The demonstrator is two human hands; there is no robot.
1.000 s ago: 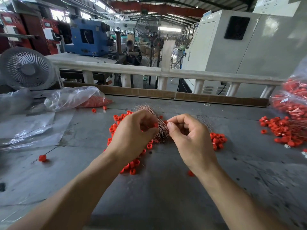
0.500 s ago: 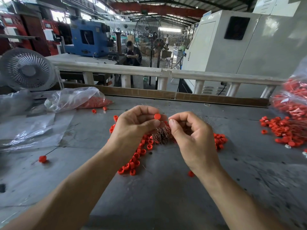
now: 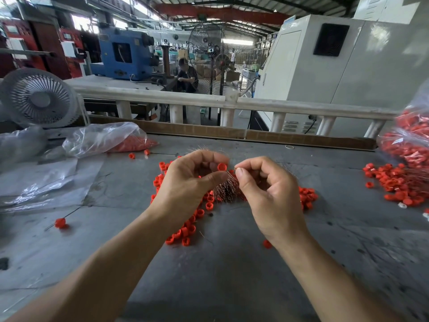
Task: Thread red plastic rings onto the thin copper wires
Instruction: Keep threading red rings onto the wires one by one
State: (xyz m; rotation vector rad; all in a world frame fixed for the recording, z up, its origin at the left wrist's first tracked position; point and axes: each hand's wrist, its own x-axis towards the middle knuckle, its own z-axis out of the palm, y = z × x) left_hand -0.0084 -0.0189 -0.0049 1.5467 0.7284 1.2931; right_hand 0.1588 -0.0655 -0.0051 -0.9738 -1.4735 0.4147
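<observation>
**Now pinching a ring beside the wire bundle**

Now we are holding our left hand [image 3: 185,182] above the middle of the grey metal bench [image 3: 232,275], pinching one small red plastic ring [image 3: 222,167] between thumb and forefinger. Our right hand [image 3: 267,191] is hovering just beside it, thumb and forefinger pressed together; we cannot tell whether a wire is lying between them. Under both hands the bundle of thin copper wires [image 3: 226,188] is lying on the bench, with a loose heap of red plastic rings [image 3: 185,228] spreading around it. Toward the right edge, a second pile of red rings [image 3: 394,184] is sitting below a clear plastic bag of rings [image 3: 408,140]. Near the far left corner, a crumpled clear bag [image 3: 104,138] is lying beside a white desk fan [image 3: 37,98]. Close to the left edge, a single ring on a wire [image 3: 60,223] is resting on its own.
</observation>
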